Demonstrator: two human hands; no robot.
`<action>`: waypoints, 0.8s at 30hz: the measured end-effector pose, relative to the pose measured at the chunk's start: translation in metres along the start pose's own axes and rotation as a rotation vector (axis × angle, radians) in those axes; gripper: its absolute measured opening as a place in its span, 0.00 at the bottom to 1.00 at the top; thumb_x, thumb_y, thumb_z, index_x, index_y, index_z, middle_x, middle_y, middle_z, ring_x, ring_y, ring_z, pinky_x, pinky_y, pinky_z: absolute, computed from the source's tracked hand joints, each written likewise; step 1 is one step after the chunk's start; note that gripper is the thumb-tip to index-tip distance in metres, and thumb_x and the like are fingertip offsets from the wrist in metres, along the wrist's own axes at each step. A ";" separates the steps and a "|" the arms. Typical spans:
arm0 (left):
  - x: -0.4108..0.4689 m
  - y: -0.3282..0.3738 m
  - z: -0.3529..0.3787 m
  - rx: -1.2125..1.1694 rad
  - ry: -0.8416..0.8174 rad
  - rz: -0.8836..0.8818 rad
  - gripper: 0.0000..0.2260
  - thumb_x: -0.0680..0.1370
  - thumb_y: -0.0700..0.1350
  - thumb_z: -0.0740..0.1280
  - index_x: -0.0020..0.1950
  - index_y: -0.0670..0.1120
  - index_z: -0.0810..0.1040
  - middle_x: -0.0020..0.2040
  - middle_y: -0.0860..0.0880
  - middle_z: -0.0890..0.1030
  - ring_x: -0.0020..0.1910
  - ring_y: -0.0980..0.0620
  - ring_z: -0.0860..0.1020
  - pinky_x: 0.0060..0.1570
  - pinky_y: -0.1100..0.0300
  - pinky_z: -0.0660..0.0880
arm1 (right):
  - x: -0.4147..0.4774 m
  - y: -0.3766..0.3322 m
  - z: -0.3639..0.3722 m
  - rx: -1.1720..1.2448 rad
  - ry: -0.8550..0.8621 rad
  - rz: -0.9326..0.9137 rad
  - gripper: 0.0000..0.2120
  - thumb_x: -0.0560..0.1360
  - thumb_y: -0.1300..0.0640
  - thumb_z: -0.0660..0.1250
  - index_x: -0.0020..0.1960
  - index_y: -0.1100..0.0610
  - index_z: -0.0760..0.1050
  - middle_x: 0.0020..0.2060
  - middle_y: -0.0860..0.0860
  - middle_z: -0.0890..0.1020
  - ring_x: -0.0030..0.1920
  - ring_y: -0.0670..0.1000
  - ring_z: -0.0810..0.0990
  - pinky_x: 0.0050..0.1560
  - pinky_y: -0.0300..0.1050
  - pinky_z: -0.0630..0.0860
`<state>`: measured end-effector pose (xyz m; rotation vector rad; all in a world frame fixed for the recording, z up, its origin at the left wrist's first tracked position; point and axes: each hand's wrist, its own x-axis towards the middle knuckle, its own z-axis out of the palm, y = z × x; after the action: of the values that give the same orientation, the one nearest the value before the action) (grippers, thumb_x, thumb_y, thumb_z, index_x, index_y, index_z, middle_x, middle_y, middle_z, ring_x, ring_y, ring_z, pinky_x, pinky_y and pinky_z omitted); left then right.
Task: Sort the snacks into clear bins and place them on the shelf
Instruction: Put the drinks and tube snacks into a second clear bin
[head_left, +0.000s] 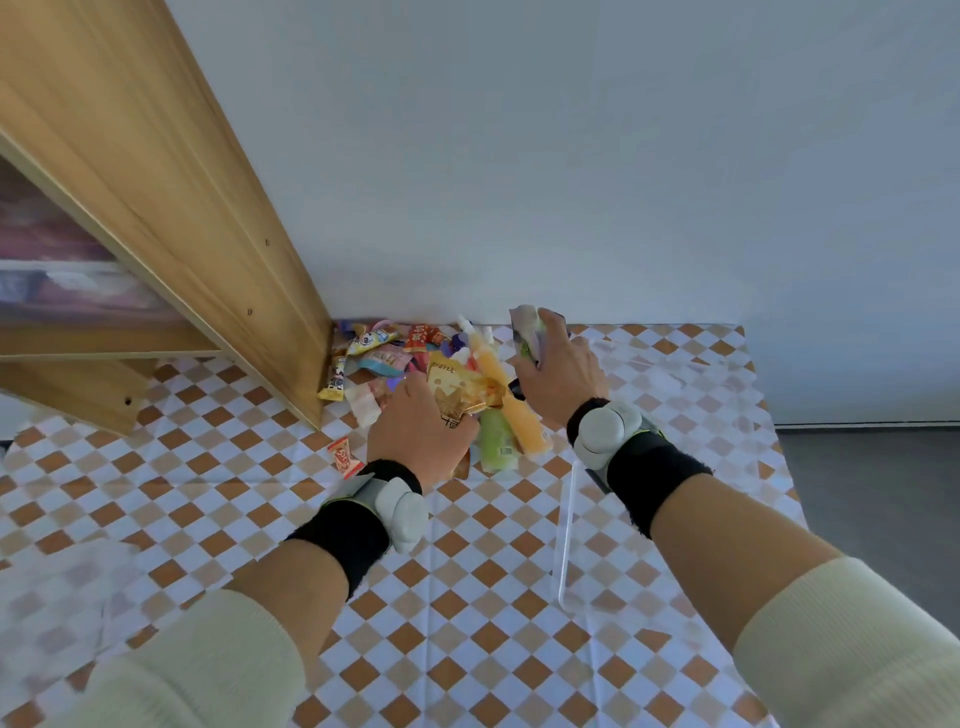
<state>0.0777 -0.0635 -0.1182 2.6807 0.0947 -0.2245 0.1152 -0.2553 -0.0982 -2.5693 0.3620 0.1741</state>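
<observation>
Sleeves (208, 670) foremost; left hand (415, 431) apparently grips a light, crinkly gold packet (457, 389), right hand (561, 369) clasps a soft pale pouch (527, 332): slippery film wrappers, probably best pinched across the middle.

Right of the one wooden shelf (208, 234), snack packets (379, 353) are lying heaped beyond counting, with one orange tube (511, 410), one green tube (496, 439), one red packet (344, 455) and one clear bin (567, 525). The left hand (421, 436) is gripping one gold packet (457, 389), the right hand (561, 374) one pale packet (527, 327).
</observation>
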 end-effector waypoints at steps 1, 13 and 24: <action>-0.012 0.012 0.001 -0.030 0.004 0.020 0.29 0.69 0.65 0.64 0.59 0.46 0.64 0.53 0.48 0.75 0.45 0.46 0.75 0.37 0.54 0.70 | -0.017 0.012 -0.009 0.016 0.000 0.010 0.30 0.73 0.46 0.61 0.73 0.43 0.55 0.56 0.59 0.74 0.51 0.64 0.75 0.52 0.60 0.77; -0.122 0.121 0.082 -0.175 -0.155 0.248 0.36 0.72 0.64 0.64 0.75 0.58 0.51 0.61 0.46 0.77 0.51 0.44 0.79 0.42 0.52 0.74 | -0.160 0.164 -0.049 -0.010 0.054 0.208 0.29 0.74 0.44 0.61 0.73 0.40 0.57 0.56 0.58 0.73 0.53 0.62 0.75 0.53 0.57 0.76; -0.150 0.139 0.146 0.088 -0.246 0.292 0.22 0.79 0.60 0.62 0.70 0.52 0.71 0.68 0.41 0.63 0.65 0.38 0.67 0.60 0.48 0.71 | -0.200 0.226 -0.005 -0.214 -0.046 0.191 0.25 0.76 0.37 0.58 0.70 0.46 0.67 0.68 0.57 0.63 0.65 0.62 0.66 0.64 0.57 0.68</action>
<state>-0.0764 -0.2569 -0.1627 2.6864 -0.3878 -0.4703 -0.1409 -0.3995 -0.1662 -2.7328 0.6014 0.3582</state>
